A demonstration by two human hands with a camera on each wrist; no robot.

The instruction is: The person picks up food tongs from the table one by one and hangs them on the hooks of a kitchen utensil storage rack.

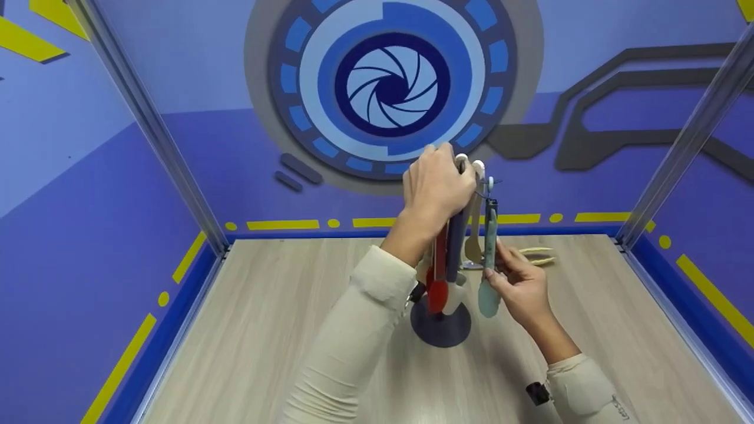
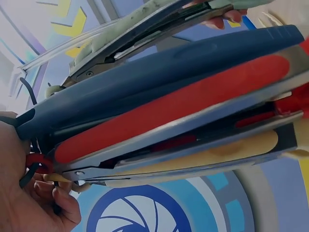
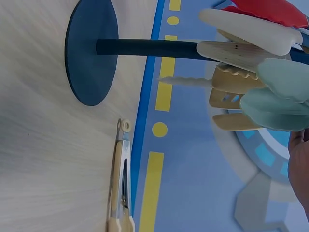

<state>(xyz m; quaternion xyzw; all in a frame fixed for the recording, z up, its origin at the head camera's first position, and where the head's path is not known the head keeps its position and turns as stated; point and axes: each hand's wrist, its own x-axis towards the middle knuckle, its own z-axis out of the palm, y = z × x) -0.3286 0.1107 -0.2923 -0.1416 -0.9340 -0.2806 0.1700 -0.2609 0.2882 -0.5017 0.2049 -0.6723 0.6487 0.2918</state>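
Observation:
A dark utensil stand [image 1: 442, 328] with a round base and upright post [image 3: 145, 47] carries several hanging utensils. My left hand [image 1: 437, 179] grips the top of the stand, around its hooks. Right of the post, my right hand [image 1: 521, 288] holds pale green tongs [image 1: 490, 235] between thumb and fingers, heads down, top end at a hook. Red tongs [image 2: 178, 108], dark blue-handled tongs [image 2: 164, 77] and cream-handled tongs [image 2: 207, 157] hang close to my left hand. Behind them hangs a tan utensil [image 1: 473, 248]. The right wrist view catches only the edge of my right hand [image 3: 299, 179].
Another pair of tan-handled tongs [image 3: 124, 179] lies on the wooden table [image 1: 283, 330], back right of the stand. Patterned blue and purple panels [image 1: 206, 159] with metal corner posts [image 1: 147, 123] enclose the table at the back and sides.

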